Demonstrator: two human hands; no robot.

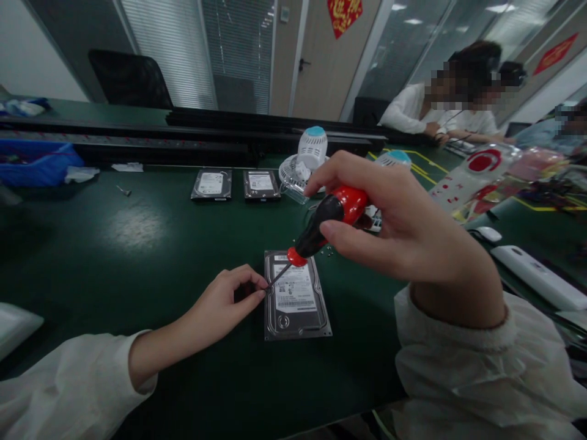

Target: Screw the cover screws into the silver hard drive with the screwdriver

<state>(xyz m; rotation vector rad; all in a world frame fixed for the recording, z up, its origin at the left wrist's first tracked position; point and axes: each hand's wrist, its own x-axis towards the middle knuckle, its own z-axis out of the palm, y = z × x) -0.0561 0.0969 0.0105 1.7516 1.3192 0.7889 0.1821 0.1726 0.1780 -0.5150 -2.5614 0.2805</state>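
Note:
A hard drive (296, 321) lies label up on the green table in front of me. My right hand (385, 214) is wrapped around the red and black handle of a screwdriver (320, 226), held at a slant over the drive. Its thin shaft runs down to the drive's left edge. There the thumb and forefinger of my left hand (233, 293) close around the screwdriver's tip, touching the drive's edge. Whether a screw sits between those fingertips is too small to tell. Several tiny screws (328, 250) are scattered just beyond the drive, partly behind the screwdriver.
Two more hard drives (211, 184) (261, 184) lie farther back. Behind my right hand stands a white fan-like device (313, 150) with a blue top. A blue bin (36, 164) is at far left. A clear printed bag (477, 177) and a white power strip (541, 276) lie right. Other people sit at back right.

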